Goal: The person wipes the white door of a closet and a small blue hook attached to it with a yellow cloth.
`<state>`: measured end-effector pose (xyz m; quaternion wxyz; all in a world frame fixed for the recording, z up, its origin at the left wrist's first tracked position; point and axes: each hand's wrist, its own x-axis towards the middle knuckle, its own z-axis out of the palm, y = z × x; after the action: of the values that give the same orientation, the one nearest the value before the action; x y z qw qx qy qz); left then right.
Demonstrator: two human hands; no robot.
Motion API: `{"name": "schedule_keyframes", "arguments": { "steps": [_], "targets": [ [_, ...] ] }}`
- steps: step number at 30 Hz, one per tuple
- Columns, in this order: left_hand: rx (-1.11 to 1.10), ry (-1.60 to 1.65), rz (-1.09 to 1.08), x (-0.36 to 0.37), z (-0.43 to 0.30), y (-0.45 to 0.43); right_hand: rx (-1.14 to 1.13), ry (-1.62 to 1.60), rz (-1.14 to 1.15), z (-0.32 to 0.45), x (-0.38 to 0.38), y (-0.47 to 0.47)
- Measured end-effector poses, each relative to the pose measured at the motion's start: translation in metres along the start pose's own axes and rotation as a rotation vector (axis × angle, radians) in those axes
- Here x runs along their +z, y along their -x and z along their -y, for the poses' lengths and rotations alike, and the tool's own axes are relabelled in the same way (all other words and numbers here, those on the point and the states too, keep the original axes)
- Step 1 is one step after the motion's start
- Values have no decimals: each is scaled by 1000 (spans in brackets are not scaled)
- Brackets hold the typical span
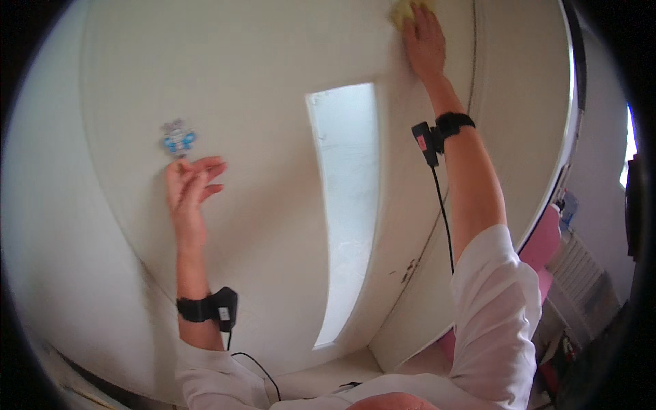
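Observation:
My right hand (426, 41) is raised at the upper right, its fingers spread over a yellowish cloth or sponge (410, 13) pressed against a white panel, apparently a door (256, 61). At the left, my left hand (192, 187) is lifted in front of the same panel with its fingers loosely bent, just below a small blue and white figure (179, 139) on the surface. Whether its thumb and finger touch the figure's lower end cannot be told. A tall narrow frosted pane (348, 205) lies between my arms.
Black devices with cables are strapped to my left (223, 310) and right (425, 143) forearms. Brown worn marks (408, 270) show near the panel's lower right edge. Beyond that edge stand a pink object (544, 236) and a pale slatted item (579, 266).

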<state>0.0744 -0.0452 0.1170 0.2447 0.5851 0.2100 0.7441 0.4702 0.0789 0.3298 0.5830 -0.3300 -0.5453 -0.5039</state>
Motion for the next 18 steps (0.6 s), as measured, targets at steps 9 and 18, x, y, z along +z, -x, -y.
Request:
{"name": "schedule_keyframes", "arguments": {
  "steps": [9,18],
  "targets": [
    [16,-63,-75,2,-9,-1,306,-17,45,-89,-28,145],
    [-46,-33,-41,-5,19,-1,-273,-332,163,134,-7,141]
  ]
}}
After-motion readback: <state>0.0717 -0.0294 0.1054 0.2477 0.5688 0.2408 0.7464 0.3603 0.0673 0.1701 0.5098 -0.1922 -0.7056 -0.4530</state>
